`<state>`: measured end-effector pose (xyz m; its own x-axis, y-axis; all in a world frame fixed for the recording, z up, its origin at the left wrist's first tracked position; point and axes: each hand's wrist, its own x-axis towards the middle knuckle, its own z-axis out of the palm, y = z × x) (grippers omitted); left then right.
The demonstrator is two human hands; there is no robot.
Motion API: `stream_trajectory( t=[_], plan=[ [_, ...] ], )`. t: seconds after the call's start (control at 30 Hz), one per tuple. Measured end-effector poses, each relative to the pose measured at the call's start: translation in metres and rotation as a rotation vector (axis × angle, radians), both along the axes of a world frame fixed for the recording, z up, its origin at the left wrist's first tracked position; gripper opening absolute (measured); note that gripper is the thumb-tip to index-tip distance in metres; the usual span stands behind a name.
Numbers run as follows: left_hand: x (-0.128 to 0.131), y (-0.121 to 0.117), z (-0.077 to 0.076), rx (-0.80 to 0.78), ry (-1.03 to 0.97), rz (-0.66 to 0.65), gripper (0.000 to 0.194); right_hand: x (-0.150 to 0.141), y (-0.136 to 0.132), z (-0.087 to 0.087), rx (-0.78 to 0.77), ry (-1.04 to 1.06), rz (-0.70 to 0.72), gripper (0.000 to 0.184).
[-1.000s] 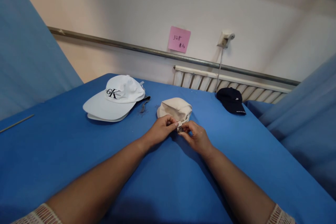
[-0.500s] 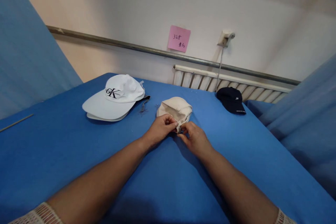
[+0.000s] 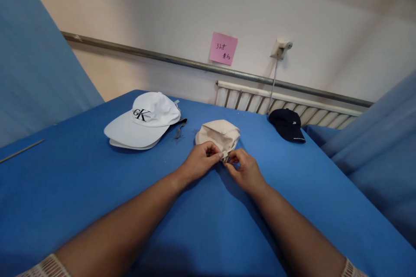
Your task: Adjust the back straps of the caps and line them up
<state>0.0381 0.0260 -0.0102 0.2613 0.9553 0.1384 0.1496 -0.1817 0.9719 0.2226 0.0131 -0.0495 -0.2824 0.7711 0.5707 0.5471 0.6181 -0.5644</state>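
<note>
A beige cap (image 3: 219,132) rests on the blue-covered table (image 3: 130,190), its back strap turned toward me. My left hand (image 3: 204,158) pinches the strap from the left side. With thumb and fingertips, my right hand (image 3: 245,168) grips the strap's small metal buckle (image 3: 225,159) on the right. The fingers partly hide the strap, so I cannot tell how it runs through the buckle. The cap's brim is mostly out of sight behind its crown.
White caps (image 3: 143,123) lie stacked at the left, with a dark strap (image 3: 180,127) beside them. A navy cap (image 3: 286,124) sits at the right near the radiator (image 3: 247,97). A thin rod (image 3: 21,151) is at the far left. Blue curtains (image 3: 380,151) hang at both sides.
The view has shifted slightly. Both hands keep hold of the beige cap's strap and buckle; the buckle has tilted a little between the fingers.
</note>
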Motion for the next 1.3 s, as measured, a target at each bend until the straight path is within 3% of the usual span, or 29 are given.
stream_trajectory(
  t=[0.17,0.37,1.03,1.3],
  plan=[
    [0.002,-0.001,-0.005,-0.002,0.044,-0.012,0.020,0.000,-0.001,0.003,0.013,-0.058,-0.013,0.010],
    [-0.001,0.003,-0.001,0.012,0.040,-0.001,0.018,0.004,-0.004,0.009,0.046,-0.125,-0.011,0.012],
    [-0.007,0.004,0.003,-0.029,0.112,-0.103,0.020,0.005,-0.003,0.008,0.071,-0.106,0.036,0.009],
    [-0.007,0.003,0.001,0.027,0.176,-0.072,0.018,0.005,-0.007,0.010,0.047,-0.253,-0.063,0.010]
  ],
)
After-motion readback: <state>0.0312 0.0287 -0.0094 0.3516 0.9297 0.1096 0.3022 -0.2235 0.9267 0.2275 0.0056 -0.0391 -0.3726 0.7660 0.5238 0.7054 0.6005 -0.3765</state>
